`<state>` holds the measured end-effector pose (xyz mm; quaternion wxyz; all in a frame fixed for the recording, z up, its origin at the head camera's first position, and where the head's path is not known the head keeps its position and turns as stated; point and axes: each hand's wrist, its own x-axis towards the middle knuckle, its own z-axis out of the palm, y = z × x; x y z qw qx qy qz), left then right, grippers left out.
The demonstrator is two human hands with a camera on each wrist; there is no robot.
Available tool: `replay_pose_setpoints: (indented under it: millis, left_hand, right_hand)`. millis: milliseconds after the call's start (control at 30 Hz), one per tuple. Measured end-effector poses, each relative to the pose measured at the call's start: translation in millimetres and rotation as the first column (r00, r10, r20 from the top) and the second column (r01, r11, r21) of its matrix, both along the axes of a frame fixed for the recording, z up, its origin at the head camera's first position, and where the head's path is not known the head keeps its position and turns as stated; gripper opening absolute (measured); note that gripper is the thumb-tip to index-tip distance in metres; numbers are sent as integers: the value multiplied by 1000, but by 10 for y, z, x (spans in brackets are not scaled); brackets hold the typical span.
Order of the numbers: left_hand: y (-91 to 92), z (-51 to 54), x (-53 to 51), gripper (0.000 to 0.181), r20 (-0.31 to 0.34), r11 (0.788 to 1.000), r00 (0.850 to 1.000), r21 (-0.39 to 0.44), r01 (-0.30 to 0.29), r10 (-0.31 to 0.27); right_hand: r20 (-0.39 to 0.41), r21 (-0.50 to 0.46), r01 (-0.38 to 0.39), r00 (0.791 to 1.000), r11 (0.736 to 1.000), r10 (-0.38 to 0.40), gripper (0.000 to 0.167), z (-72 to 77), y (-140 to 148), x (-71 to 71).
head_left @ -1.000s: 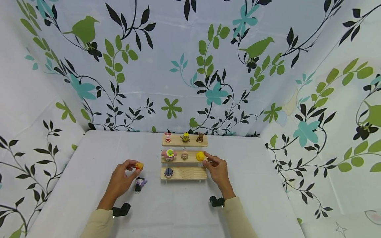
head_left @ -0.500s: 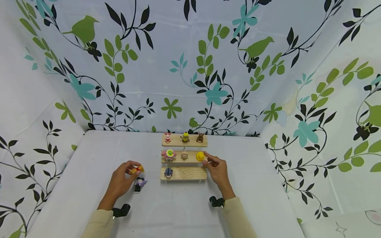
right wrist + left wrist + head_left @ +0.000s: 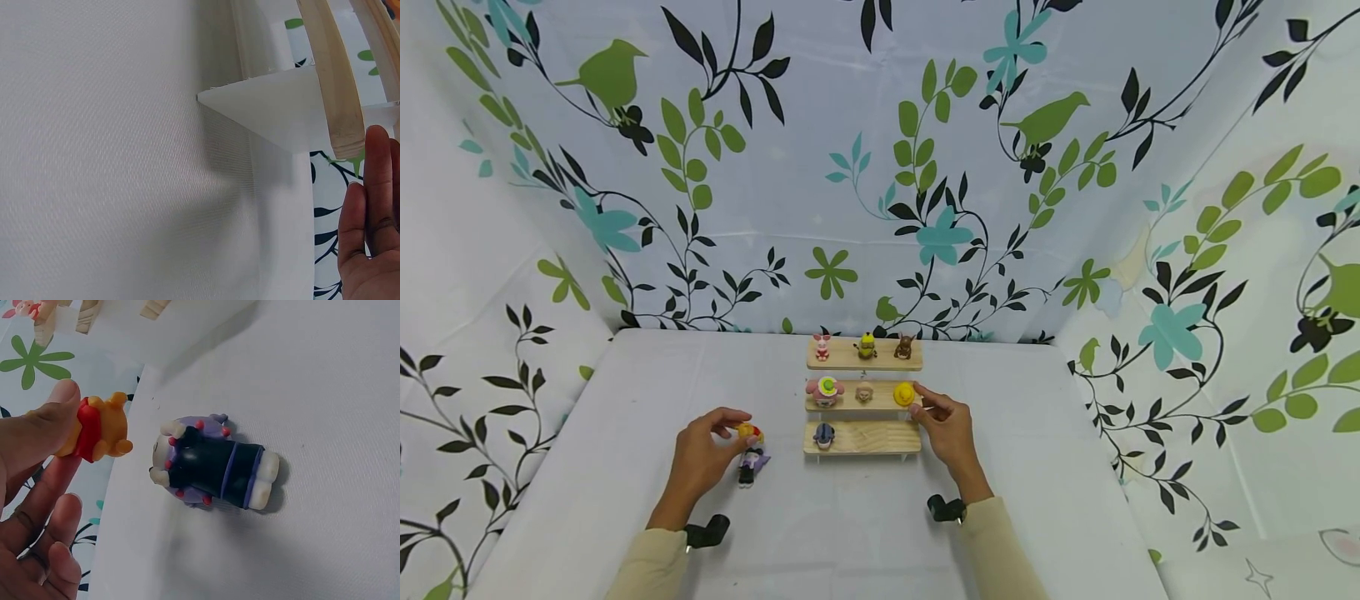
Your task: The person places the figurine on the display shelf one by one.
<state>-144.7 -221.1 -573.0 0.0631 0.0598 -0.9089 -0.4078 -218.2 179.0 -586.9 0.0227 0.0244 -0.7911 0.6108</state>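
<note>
My left hand (image 3: 700, 454) pinches a small yellow bear figurine (image 3: 109, 428) in a red shirt between thumb and fingers, above the table. Just below it, a figurine in a dark dress with a purple cape (image 3: 215, 465) lies on its back, feet towards me. My right hand (image 3: 947, 425) holds the right end of the middle board of a three-tier wooden display shelf (image 3: 880, 437), thumb in front and index finger behind. Close to those fingertips is a yellow-hatted figurine (image 3: 904, 393). In the right wrist view two straight fingers (image 3: 378, 181) show beside a board's end; the thumb is out of view.
A blue-grey figurine (image 3: 824, 435) stands at the left of the lowest board. The middle board also bears a pink figurine (image 3: 825, 391) and a beige one (image 3: 864, 392). Several figurines line the top board. A white cloth covers the table (image 3: 880, 533); patterned cloth hangs behind.
My left hand has turned the bear figurine and lowered it slightly towards me, over the head of the lying figurine. The right hand and shelf have stayed in place.
</note>
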Motion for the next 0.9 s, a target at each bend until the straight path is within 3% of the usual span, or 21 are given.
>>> replay_pose_setpoints:
  millis: [233,900]
  left_hand:
    - [46,70,-4,34,-34,1000,999,-16,-23,23]
    - [373,405,26,35,-119,1000,993,8,15,-14]
  right_hand:
    - [12,-5,-1,1000,1000,1,39,9,-2,2]
    - [7,18,19,1000,1000,-19,41,9,-12,6]
